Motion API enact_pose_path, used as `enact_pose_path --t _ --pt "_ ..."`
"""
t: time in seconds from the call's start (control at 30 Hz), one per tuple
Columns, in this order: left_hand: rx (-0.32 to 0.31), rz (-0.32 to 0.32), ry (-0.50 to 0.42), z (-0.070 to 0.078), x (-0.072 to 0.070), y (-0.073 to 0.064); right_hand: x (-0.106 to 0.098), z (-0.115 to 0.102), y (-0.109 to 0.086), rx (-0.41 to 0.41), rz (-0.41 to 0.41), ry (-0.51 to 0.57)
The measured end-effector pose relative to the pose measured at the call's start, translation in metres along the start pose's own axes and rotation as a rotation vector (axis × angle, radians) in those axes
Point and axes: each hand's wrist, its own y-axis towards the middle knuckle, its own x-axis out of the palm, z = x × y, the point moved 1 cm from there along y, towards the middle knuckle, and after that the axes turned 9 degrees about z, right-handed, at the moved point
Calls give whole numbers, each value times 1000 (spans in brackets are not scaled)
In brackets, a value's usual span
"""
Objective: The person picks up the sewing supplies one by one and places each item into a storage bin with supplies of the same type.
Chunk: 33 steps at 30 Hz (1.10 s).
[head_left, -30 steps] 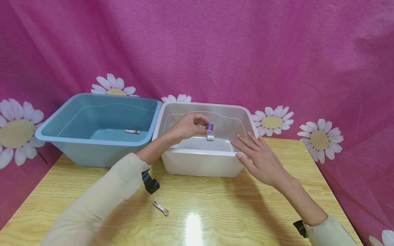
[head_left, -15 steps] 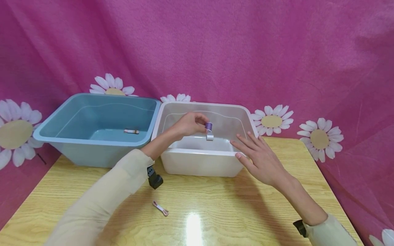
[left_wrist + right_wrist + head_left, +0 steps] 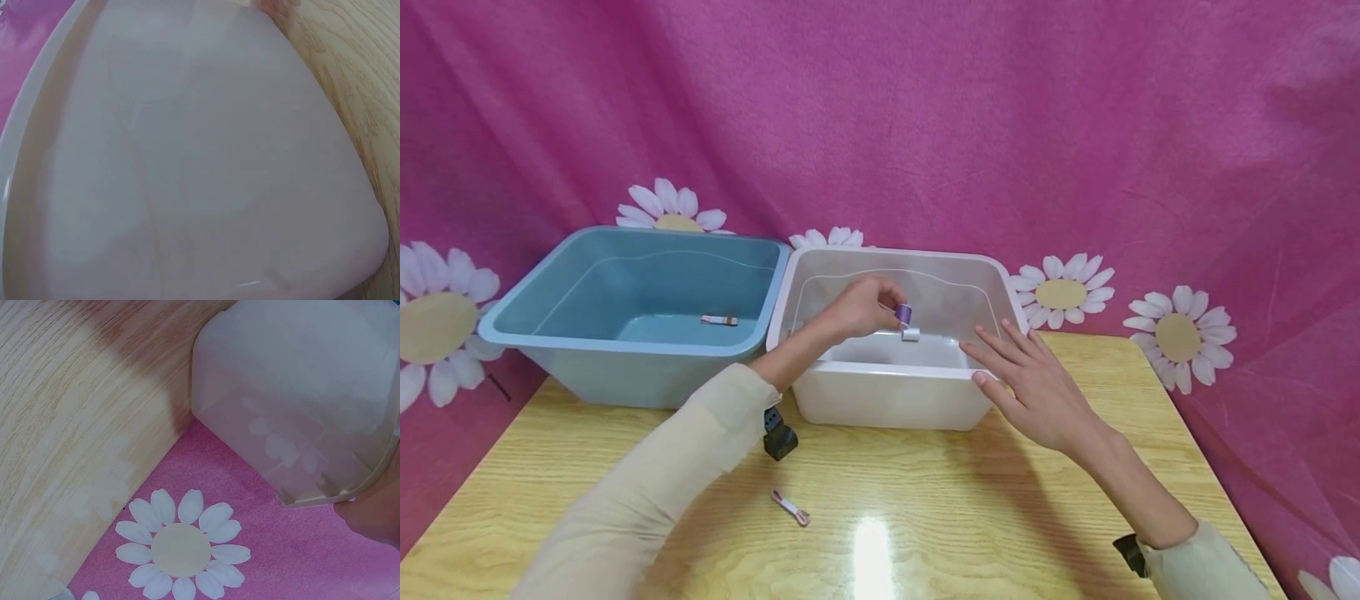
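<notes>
In the head view my left hand reaches over the front rim into the white basin. Its thumb and fingers pinch a spool of purple thread. Just below that spool, a white spool lies inside the basin. My right hand rests with spread, straight fingers on the basin's front right corner; part of it also shows at the right edge of the right wrist view. The left wrist view is filled by the basin's outer wall, and the left hand is hidden there.
Left of the white basin stands a blue basin, rims nearly meeting, with a small banded bundle on its floor. A pink cord bundle with a white band lies on the wooden table. A pink flowered cloth hangs behind.
The left hand has shifted the purple spool slightly left and down, closer to the white spool. My right hand stays in place on the rim.
</notes>
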Motion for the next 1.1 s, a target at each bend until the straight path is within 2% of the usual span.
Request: enact_pose_path --t 0.13,0.5,0.83,0.93,1.1 --pt "15 -15 67 0 0 -1 0 0 0 -1 3 0" --pt "50 -46 158 -3 3 0 1 -1 0 -5 15 4" --pt "63 -68 200 -3 2 -1 0 -1 0 -7 20 1" --pt "66 -57 221 -3 2 -2 1 -1 0 -8 18 0" --pt "50 -6 307 -3 0 -2 0 -1 0 -7 17 -3"
